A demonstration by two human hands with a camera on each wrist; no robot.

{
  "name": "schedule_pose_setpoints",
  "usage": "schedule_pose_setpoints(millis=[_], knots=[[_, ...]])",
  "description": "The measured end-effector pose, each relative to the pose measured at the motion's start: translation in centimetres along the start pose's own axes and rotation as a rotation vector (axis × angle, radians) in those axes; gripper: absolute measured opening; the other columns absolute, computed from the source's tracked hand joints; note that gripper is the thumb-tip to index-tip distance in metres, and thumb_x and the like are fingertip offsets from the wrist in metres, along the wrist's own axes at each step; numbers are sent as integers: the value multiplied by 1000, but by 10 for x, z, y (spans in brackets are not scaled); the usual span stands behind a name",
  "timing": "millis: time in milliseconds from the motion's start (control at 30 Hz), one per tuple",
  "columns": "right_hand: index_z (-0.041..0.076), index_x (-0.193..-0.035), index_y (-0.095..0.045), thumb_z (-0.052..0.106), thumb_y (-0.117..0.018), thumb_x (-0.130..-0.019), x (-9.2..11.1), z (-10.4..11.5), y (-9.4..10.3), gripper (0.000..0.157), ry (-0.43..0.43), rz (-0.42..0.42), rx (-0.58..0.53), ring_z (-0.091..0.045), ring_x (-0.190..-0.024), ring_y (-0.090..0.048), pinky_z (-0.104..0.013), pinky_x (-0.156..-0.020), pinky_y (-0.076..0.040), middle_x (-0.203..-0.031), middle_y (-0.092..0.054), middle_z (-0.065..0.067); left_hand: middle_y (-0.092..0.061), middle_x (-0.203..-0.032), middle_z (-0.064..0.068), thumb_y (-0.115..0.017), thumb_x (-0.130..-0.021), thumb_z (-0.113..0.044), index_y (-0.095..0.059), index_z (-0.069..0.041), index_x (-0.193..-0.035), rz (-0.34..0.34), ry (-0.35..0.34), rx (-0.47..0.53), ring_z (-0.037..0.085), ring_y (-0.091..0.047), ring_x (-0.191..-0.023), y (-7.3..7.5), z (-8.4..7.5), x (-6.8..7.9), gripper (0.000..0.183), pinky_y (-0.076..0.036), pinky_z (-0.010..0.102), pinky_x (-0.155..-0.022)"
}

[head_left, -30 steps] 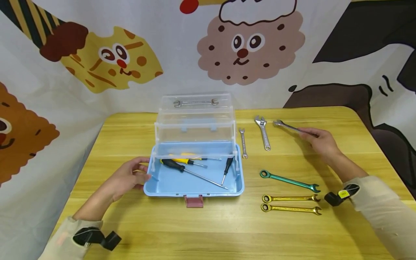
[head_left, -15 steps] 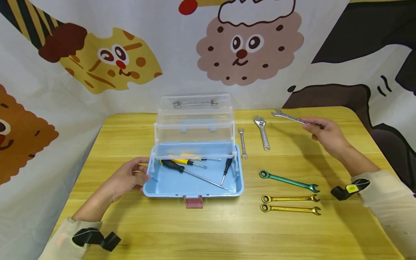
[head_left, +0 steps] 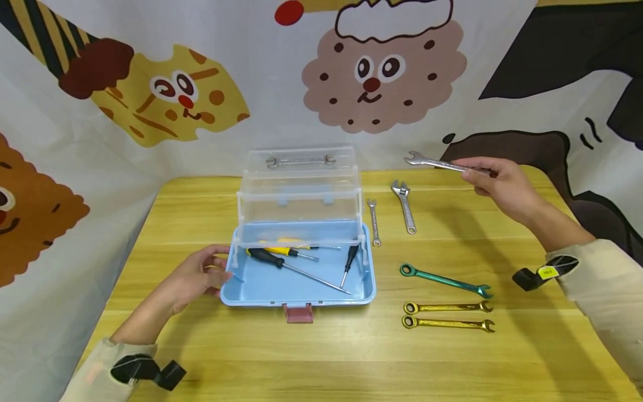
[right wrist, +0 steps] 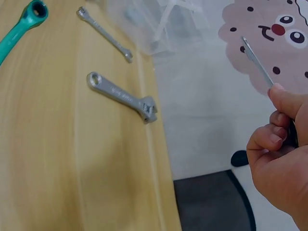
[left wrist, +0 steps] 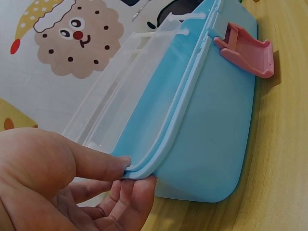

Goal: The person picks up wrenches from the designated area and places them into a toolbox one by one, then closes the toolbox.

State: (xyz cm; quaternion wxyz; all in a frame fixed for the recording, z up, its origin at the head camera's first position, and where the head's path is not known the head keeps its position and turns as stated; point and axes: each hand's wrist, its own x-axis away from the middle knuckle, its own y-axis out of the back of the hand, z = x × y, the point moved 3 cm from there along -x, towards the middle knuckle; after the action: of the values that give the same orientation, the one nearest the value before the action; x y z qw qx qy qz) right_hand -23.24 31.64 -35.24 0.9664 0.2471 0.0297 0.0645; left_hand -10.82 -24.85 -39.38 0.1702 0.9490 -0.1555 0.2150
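At the left end of a blue toolbox (head_left: 296,303), my left hand (head_left: 197,279) pinches the rim between thumb and fingers, as the left wrist view shows closely. My right hand (head_left: 507,187) holds a silver open-end wrench (head_left: 437,163) by one end, raised over the table's back right. Its free end points left. Inside the box lie a long black-handled screwdriver (head_left: 266,256), a small black screwdriver (head_left: 353,257) and yellow-handled screwdrivers (head_left: 281,250). Clear trays (head_left: 301,206) are unfolded at the back, and another open-end wrench (head_left: 301,161) lies in the top one.
Right of the box lie a small silver wrench (head_left: 374,223) and an adjustable wrench (head_left: 404,206). Nearer the front are a green ratchet wrench (head_left: 447,281) and two gold ones (head_left: 447,307). A pink latch (head_left: 298,314) juts from the box front. A printed cloth (head_left: 281,72) hangs behind the table.
My right hand has lifted the wrench off the table level, raising it upward and a little back. My left hand has stayed on the toolbox rim.
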Motion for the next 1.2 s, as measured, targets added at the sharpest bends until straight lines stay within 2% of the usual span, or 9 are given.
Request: schedule_pose_setpoints(millis=[400,600,1000,1200], knots=[[14,-130,-70,25,-63,-103,-20,32,-18,30,26,71,0,-18,-60,-32,-32,-56,-32,-75,-34,1,-50,-113,19,-61,-97,3,-34,8,-149,-2,-1,-6,23,-58,-87,0,1,0,59,-59,34,-67],[12,-130,-70,23,-63,-103,-33,46,-34,30,37,103,10,-18,-58,-31,-32,-53,-29,-79,-36,-2,-50,-113,18,-60,-98,3,-33,8,-149,3,0,1,24,-58,-87,0,0,0,59,-59,34,-67],[10,-134,-67,25,-63,-103,-56,73,-65,36,33,173,18,-18,-64,-38,-26,-59,-38,-82,-41,-1,-50,-112,18,-60,-98,3,-34,7,-150,9,-8,3,25,-58,-89,0,1,-2,58,-58,33,-67],[8,-135,-66,23,-62,-104,-67,83,-84,35,39,221,6,-16,-58,-34,-26,-56,-35,-77,-39,0,-50,-111,17,-60,-98,3,-34,8,-149,9,-12,-1,24,-59,-88,0,2,-1,57,-58,34,-66]])
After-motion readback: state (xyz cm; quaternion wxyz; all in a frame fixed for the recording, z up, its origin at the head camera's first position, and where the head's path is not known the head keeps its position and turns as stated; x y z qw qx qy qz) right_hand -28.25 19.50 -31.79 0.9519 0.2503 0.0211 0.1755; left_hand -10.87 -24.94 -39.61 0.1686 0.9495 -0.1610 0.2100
